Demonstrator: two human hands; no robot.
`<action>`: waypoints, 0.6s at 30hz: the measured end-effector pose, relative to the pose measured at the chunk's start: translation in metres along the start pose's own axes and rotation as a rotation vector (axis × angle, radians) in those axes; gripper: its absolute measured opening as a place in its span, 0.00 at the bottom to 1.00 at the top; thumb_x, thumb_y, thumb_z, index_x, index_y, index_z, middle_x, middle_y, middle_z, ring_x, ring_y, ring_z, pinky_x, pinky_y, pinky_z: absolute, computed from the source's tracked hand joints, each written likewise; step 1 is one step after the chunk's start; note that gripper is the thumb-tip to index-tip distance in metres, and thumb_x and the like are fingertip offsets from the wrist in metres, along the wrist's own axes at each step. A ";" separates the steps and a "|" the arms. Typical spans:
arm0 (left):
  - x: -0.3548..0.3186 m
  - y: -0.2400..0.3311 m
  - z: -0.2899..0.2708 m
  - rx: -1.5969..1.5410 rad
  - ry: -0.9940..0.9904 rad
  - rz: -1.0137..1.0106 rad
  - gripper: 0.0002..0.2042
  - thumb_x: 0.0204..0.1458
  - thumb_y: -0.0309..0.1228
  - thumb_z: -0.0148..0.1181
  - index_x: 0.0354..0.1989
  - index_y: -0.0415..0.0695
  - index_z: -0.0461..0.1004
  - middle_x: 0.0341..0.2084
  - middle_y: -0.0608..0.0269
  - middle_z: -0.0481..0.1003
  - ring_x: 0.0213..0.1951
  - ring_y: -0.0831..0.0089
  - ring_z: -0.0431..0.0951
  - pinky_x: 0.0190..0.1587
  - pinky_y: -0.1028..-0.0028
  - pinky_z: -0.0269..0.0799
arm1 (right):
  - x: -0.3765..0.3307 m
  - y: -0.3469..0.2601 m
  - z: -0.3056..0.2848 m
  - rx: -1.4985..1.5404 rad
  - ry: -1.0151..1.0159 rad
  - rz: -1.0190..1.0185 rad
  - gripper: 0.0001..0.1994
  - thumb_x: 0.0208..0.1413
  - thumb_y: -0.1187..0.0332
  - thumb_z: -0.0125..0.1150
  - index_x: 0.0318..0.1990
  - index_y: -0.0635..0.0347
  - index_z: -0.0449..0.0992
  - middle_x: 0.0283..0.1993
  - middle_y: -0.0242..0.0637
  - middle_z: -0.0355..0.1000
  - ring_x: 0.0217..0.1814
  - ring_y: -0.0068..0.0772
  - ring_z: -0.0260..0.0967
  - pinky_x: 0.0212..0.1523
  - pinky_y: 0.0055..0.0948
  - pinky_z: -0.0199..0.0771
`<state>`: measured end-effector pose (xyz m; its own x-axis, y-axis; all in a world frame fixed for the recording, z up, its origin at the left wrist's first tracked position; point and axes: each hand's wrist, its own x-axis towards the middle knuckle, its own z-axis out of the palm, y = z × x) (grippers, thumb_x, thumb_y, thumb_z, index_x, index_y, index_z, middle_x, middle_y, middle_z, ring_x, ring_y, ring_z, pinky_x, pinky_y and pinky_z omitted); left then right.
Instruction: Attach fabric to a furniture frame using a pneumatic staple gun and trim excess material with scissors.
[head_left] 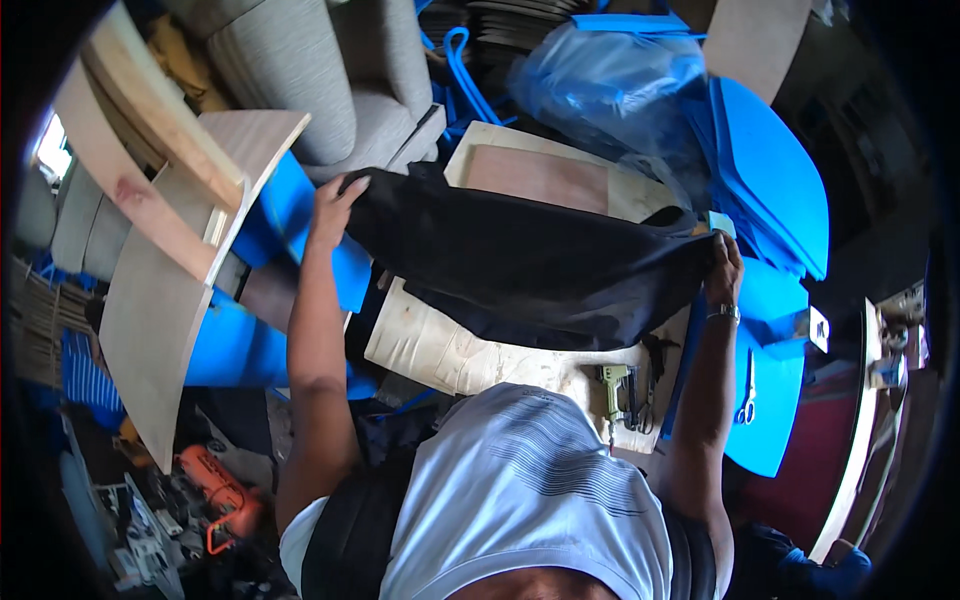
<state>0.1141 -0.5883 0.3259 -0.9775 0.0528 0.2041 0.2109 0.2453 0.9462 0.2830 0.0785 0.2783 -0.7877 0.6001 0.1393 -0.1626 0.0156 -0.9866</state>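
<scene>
A wide piece of black cloth [530, 260] hangs stretched between my two hands, sagging in the middle over a pale wooden board [450, 345]. My left hand [335, 205] pinches its upper left corner, thumb on top. At the cloth's right end, my right hand [724, 265] grips the edge; the fingers are partly folded out of sight, and a watch sits on that wrist. Below the cloth, close to my body, a green staple gun [614, 392] lies on the board. Beside it is a dark pair of scissors [650, 385].
Blue foam sheets [770, 180] are stacked at the right, with scissors [746, 385] lying on one. A curved wooden frame [160, 290] stands at the left. Grey upholstered seats [290, 80] and a plastic-wrapped bundle [610, 80] are behind. An orange compressor [215, 485] sits on the floor.
</scene>
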 end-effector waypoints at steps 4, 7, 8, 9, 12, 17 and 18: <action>0.031 -0.024 0.010 0.083 -0.040 0.025 0.13 0.60 0.35 0.60 0.47 0.38 0.78 0.35 0.68 0.79 0.37 0.81 0.75 0.42 0.78 0.71 | 0.005 0.001 0.024 -0.095 0.006 -0.022 0.16 0.63 0.63 0.60 0.53 0.65 0.77 0.49 0.34 0.76 0.50 0.25 0.71 0.54 0.25 0.69; 0.049 -0.037 0.030 0.111 0.042 0.065 0.09 0.60 0.33 0.60 0.43 0.41 0.81 0.27 0.69 0.77 0.31 0.79 0.73 0.37 0.75 0.71 | 0.011 -0.002 0.044 -0.173 0.021 0.000 0.18 0.62 0.61 0.61 0.54 0.62 0.77 0.49 0.34 0.77 0.50 0.26 0.71 0.54 0.25 0.68; 0.054 -0.037 0.040 -0.026 -0.014 0.065 0.08 0.61 0.30 0.58 0.42 0.40 0.80 0.27 0.66 0.78 0.32 0.78 0.75 0.38 0.74 0.72 | 0.013 -0.004 0.047 -0.218 0.016 -0.017 0.18 0.62 0.61 0.61 0.54 0.62 0.77 0.48 0.34 0.77 0.50 0.25 0.71 0.53 0.25 0.68; 0.059 -0.032 0.050 -0.036 -0.043 0.080 0.08 0.61 0.30 0.58 0.42 0.40 0.80 0.27 0.66 0.78 0.32 0.78 0.75 0.38 0.74 0.72 | 0.017 -0.007 0.049 -0.263 0.012 -0.033 0.17 0.62 0.60 0.61 0.53 0.62 0.77 0.48 0.33 0.77 0.50 0.25 0.71 0.53 0.24 0.68; 0.072 -0.021 0.074 0.188 -0.148 0.376 0.10 0.62 0.32 0.54 0.42 0.39 0.79 0.35 0.62 0.81 0.39 0.74 0.79 0.46 0.72 0.73 | 0.015 -0.022 0.064 -0.132 -0.001 -0.005 0.16 0.64 0.59 0.58 0.50 0.61 0.78 0.45 0.33 0.77 0.47 0.25 0.71 0.50 0.24 0.69; 0.052 -0.029 0.096 -0.060 -0.203 0.133 0.25 0.60 0.54 0.53 0.43 0.40 0.79 0.37 0.63 0.79 0.40 0.74 0.78 0.46 0.72 0.73 | 0.023 0.000 0.069 0.068 -0.145 0.089 0.15 0.67 0.59 0.53 0.47 0.63 0.76 0.46 0.38 0.78 0.47 0.27 0.73 0.48 0.27 0.72; 0.052 -0.032 0.094 0.010 -0.152 0.018 0.21 0.60 0.47 0.55 0.45 0.40 0.80 0.38 0.64 0.79 0.40 0.75 0.78 0.46 0.75 0.73 | 0.018 -0.001 0.074 0.246 -0.145 0.122 0.14 0.68 0.61 0.51 0.45 0.63 0.76 0.47 0.39 0.78 0.45 0.27 0.74 0.47 0.28 0.73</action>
<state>0.0566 -0.5024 0.2824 -0.9625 0.2029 0.1799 0.2289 0.2524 0.9402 0.2244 0.0302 0.2878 -0.8839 0.4652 0.0489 -0.1863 -0.2542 -0.9490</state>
